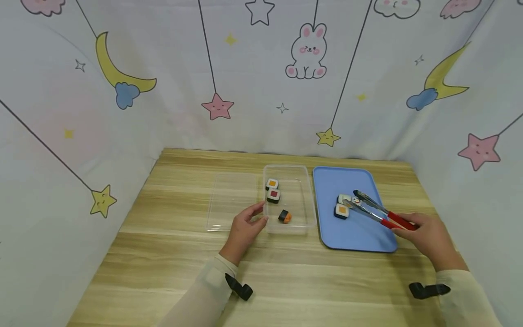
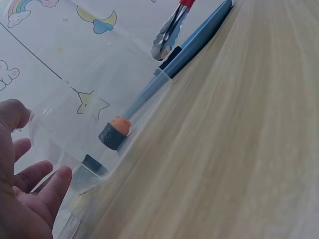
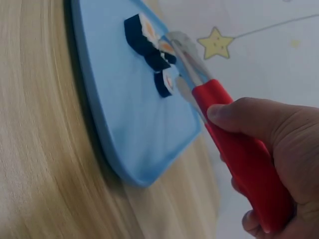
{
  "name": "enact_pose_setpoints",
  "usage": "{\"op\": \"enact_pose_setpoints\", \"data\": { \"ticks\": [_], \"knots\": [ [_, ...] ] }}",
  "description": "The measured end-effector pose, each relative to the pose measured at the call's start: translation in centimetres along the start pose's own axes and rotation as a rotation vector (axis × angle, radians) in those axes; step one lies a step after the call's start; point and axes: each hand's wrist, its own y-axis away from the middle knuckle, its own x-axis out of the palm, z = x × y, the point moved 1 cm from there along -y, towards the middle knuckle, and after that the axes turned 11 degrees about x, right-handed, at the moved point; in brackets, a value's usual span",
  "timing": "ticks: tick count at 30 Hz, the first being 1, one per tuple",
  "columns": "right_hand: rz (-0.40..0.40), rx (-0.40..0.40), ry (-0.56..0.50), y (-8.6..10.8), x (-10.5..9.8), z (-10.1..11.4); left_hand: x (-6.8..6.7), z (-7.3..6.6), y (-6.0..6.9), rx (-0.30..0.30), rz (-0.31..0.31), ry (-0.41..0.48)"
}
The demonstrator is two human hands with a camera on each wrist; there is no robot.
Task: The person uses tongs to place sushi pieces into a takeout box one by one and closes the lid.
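Observation:
My right hand point(image 1: 429, 238) grips red-handled tongs point(image 3: 239, 149) over the blue tray point(image 1: 351, 236). Their metal tips stand apart near several sushi rolls; whether they touch one I cannot tell. An orange-centred roll point(image 1: 341, 210) lies nearest the tray's left side, and another small roll point(image 3: 164, 83) sits beside the tips. My left hand point(image 1: 245, 229) touches the left side of a clear plastic box point(image 2: 94, 94), its fingers loosely extended. Inside the box are an orange-centred roll point(image 1: 272, 184), a red-centred roll point(image 1: 273, 195) and an orange-topped sushi piece point(image 2: 114, 133).
A clear flat lid point(image 1: 233, 195) lies on the wooden table point(image 1: 163, 254) to the left of the box. The box stands close to the tray's left edge. A printed white curtain point(image 1: 261, 131) encloses the table's back and sides.

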Motion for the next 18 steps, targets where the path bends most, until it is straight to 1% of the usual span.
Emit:
{"op": "enact_pose_setpoints", "data": {
  "ticks": [6, 13, 18],
  "knots": [
    [-0.009, -0.031, 0.056, -0.9, 0.2, 0.2, -0.2, 0.3, 0.0, 0.032, 0.005, 0.005],
    [-0.057, -0.109, 0.090, -1.9, 0.3, 1.2, -0.3, 0.5, 0.0, 0.039, 0.022, 0.006],
    [-0.023, -0.091, 0.078, -2.3, 0.2, 1.8, -0.2, 0.4, -0.1, 0.039, 0.025, 0.006]
  ]
}}
